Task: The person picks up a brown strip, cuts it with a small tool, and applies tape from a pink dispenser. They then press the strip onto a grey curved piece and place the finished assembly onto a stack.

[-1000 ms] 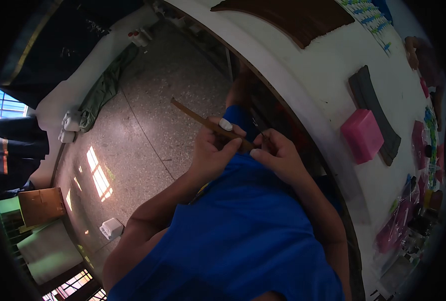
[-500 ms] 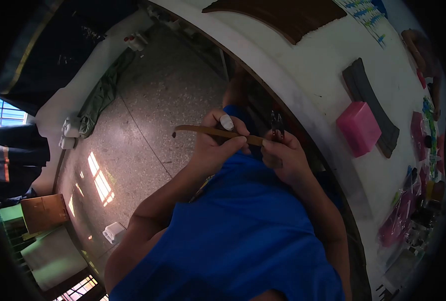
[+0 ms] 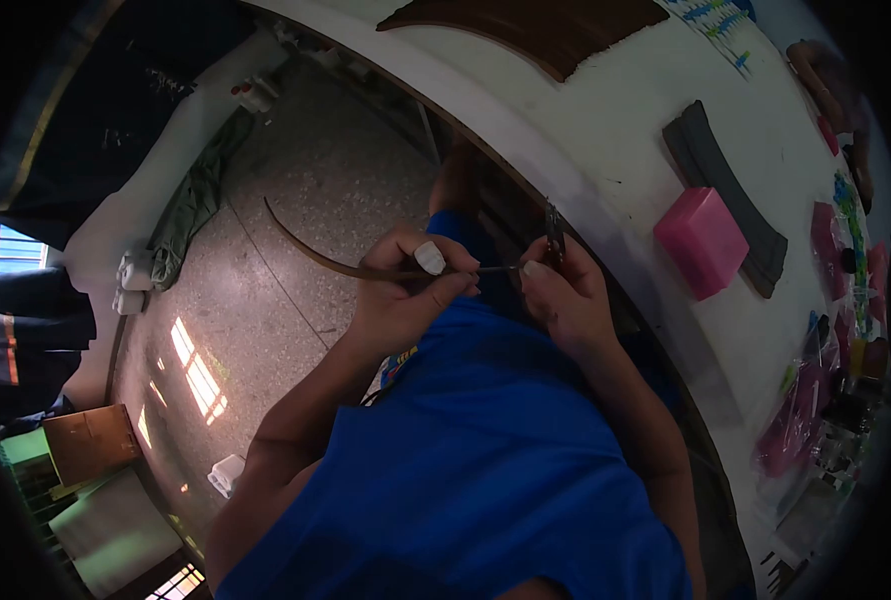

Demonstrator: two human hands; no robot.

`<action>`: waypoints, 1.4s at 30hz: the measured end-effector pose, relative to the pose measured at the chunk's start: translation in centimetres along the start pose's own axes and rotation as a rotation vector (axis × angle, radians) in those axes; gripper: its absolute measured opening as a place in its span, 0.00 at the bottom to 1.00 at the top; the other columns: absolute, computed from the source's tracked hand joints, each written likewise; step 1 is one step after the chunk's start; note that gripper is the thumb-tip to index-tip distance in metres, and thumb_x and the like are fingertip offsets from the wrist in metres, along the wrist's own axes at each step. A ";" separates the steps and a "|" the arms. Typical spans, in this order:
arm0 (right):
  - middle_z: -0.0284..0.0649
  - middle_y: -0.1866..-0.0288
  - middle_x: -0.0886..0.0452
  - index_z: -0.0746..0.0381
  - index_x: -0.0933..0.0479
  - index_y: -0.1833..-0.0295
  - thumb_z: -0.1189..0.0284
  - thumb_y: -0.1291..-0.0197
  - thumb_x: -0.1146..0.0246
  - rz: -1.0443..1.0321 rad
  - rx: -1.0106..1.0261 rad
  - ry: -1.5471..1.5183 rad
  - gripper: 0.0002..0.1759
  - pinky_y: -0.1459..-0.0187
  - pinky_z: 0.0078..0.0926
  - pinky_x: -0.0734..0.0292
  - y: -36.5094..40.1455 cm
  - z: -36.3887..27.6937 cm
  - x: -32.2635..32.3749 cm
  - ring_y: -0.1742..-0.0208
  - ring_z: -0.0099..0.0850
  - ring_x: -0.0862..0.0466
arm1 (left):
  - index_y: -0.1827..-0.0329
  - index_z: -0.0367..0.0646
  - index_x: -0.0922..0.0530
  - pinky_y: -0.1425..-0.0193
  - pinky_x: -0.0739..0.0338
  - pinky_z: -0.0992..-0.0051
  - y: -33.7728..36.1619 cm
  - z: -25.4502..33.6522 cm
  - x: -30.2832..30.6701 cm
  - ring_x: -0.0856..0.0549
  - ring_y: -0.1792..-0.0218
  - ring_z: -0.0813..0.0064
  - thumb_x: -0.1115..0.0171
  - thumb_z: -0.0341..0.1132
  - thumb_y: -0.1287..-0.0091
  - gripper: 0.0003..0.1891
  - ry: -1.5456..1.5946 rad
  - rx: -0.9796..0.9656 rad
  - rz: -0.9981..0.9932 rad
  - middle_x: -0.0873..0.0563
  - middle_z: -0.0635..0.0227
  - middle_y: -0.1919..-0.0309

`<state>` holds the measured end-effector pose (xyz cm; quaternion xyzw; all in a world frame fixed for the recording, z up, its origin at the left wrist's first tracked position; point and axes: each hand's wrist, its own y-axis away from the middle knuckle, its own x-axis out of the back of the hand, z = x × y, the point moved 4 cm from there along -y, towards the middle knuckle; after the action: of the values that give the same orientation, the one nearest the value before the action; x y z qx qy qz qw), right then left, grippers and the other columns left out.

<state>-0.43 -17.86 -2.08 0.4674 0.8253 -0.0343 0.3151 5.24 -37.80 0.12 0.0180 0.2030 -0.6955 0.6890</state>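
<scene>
A thin brown strip (image 3: 335,264), seen nearly edge-on, curves up and left from my left hand (image 3: 410,290), whose thumb and fingers pinch it. White wrapping covers one finger of that hand. My right hand (image 3: 565,295) is closed close to the strip's right end, with a small dark tool (image 3: 555,237) jutting up from its fingers. A thin dark piece spans the short gap between the two hands; what it is cannot be made out.
A white table (image 3: 605,190) curves along the right, bearing a pink block (image 3: 701,243), a dark grey curved piece (image 3: 730,190), a brown sheet (image 3: 535,28) and plastic-wrapped pink items (image 3: 800,410). Green cloth (image 3: 190,205) lies by the wall at left.
My left hand has shifted slightly left and the strip has turned from its flat face to its edge, its free end now higher. The gap between my hands is wider.
</scene>
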 end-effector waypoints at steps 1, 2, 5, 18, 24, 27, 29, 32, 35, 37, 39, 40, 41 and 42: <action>0.27 0.69 0.25 0.60 0.25 0.53 0.76 0.28 0.33 -0.001 0.023 0.026 0.07 0.75 0.15 0.42 0.0 0.0 -0.1 0.77 0.12 0.33 | 0.53 0.41 0.29 0.46 0.10 0.69 0.0 0.1 -0.2 0.09 0.53 0.69 0.34 0.16 0.29 0.13 -0.018 -0.025 -0.022 0.12 0.55 0.52; 0.28 0.69 0.24 0.60 0.25 0.53 0.76 0.28 0.32 -0.002 0.046 0.053 0.07 0.76 0.16 0.41 -0.1 0.0 -0.1 0.77 0.12 0.33 | 0.53 0.40 0.28 0.46 0.10 0.69 0.0 0.2 -0.5 0.09 0.53 0.69 0.34 0.15 0.30 0.13 -0.035 -0.049 -0.044 0.12 0.55 0.52; 0.28 0.69 0.24 0.59 0.25 0.54 0.75 0.28 0.31 0.030 0.107 0.211 0.08 0.76 0.16 0.41 -0.4 0.3 -0.1 0.77 0.13 0.32 | 0.54 0.41 0.28 0.45 0.10 0.70 0.0 0.5 -1.2 0.09 0.52 0.70 0.34 0.15 0.30 0.13 -0.081 -0.089 -0.073 0.12 0.55 0.52; 0.36 0.65 0.19 0.59 0.23 0.49 0.71 0.21 0.41 -0.012 0.006 -0.064 0.04 0.77 0.16 0.42 -0.2 0.7 0.7 0.77 0.15 0.33 | 0.52 0.41 0.30 0.46 0.09 0.67 0.1 -0.3 -0.5 0.09 0.52 0.68 0.35 0.16 0.29 0.14 0.019 -0.009 0.007 0.12 0.53 0.51; 0.31 0.70 0.24 0.58 0.24 0.52 0.71 0.21 0.40 0.115 0.061 -0.050 0.03 0.76 0.16 0.43 1.1 0.7 3.8 0.77 0.15 0.35 | 0.50 0.40 0.30 0.54 0.08 0.66 -0.6 -0.1 2.6 0.08 0.57 0.67 0.34 0.19 0.28 0.13 0.085 -0.011 0.143 0.12 0.52 0.52; 0.28 0.71 0.26 0.57 0.24 0.53 0.70 0.21 0.39 0.332 0.075 0.029 0.04 0.76 0.16 0.43 2.8 1.3 6.5 0.77 0.14 0.35 | 0.50 0.40 0.30 0.56 0.08 0.68 -1.0 0.3 3.7 0.08 0.60 0.67 0.33 0.20 0.28 0.13 0.051 0.032 0.218 0.12 0.52 0.53; 0.27 0.72 0.27 0.57 0.23 0.53 0.69 0.21 0.39 0.335 0.083 0.094 0.05 0.76 0.16 0.42 3.9 1.9 8.2 0.77 0.14 0.34 | 0.49 0.39 0.30 0.58 0.08 0.68 -1.3 0.2 4.0 0.08 0.63 0.67 0.32 0.21 0.28 0.14 0.045 0.092 0.250 0.12 0.53 0.55; 0.25 0.73 0.28 0.58 0.23 0.54 0.69 0.21 0.40 0.412 0.114 0.211 0.05 0.76 0.17 0.40 5.4 2.6 9.6 0.77 0.14 0.32 | 0.49 0.39 0.31 0.59 0.09 0.69 -1.7 -0.1 3.3 0.08 0.65 0.68 0.32 0.22 0.28 0.14 -0.019 0.154 0.249 0.12 0.53 0.55; 0.25 0.73 0.27 0.57 0.23 0.55 0.69 0.20 0.40 0.446 0.124 0.265 0.06 0.75 0.16 0.40 6.7 3.2 11.0 0.77 0.14 0.31 | 0.48 0.39 0.31 0.60 0.09 0.70 -2.4 -0.6 2.2 0.08 0.65 0.68 0.33 0.21 0.28 0.14 0.007 0.156 0.185 0.12 0.54 0.55; 0.27 0.72 0.25 0.59 0.22 0.54 0.68 0.21 0.39 0.447 0.126 0.260 0.07 0.72 0.17 0.36 7.5 3.4 11.5 0.74 0.16 0.28 | 0.48 0.40 0.31 0.61 0.10 0.70 -2.9 -0.8 1.5 0.08 0.66 0.69 0.33 0.21 0.28 0.14 0.017 0.167 0.167 0.12 0.54 0.56; 0.30 0.70 0.22 0.61 0.21 0.52 0.67 0.22 0.37 0.493 0.145 0.257 0.08 0.69 0.17 0.32 8.9 3.1 12.1 0.72 0.18 0.25 | 0.48 0.41 0.30 0.61 0.10 0.71 -3.4 -1.1 0.4 0.09 0.66 0.69 0.33 0.21 0.28 0.14 0.050 0.188 0.107 0.12 0.55 0.56; 0.33 0.69 0.20 0.63 0.21 0.50 0.66 0.23 0.36 0.500 0.192 0.534 0.10 0.66 0.21 0.28 9.3 2.4 11.7 0.69 0.21 0.22 | 0.47 0.42 0.29 0.63 0.11 0.70 -3.6 -1.1 0.1 0.09 0.67 0.68 0.33 0.21 0.28 0.14 0.027 0.177 0.099 0.12 0.55 0.56; 0.36 0.67 0.18 0.65 0.21 0.48 0.66 0.24 0.34 0.527 0.220 0.814 0.12 0.62 0.24 0.23 10.1 1.5 11.2 0.67 0.25 0.18 | 0.46 0.44 0.29 0.64 0.11 0.69 -4.0 -1.3 -0.2 0.09 0.67 0.67 0.34 0.21 0.28 0.15 0.014 0.169 0.074 0.12 0.55 0.57; 0.39 0.66 0.16 0.66 0.22 0.47 0.65 0.25 0.33 0.562 0.222 0.795 0.14 0.59 0.27 0.21 11.0 1.0 10.6 0.64 0.28 0.16 | 0.47 0.45 0.28 0.65 0.12 0.70 -4.3 -1.5 -0.7 0.10 0.68 0.68 0.34 0.20 0.29 0.14 0.016 0.161 0.047 0.12 0.56 0.58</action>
<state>4.89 -4.09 -6.18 0.6793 0.7150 0.1452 -0.0785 0.75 -36.84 0.06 0.0834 0.1514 -0.6932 0.6997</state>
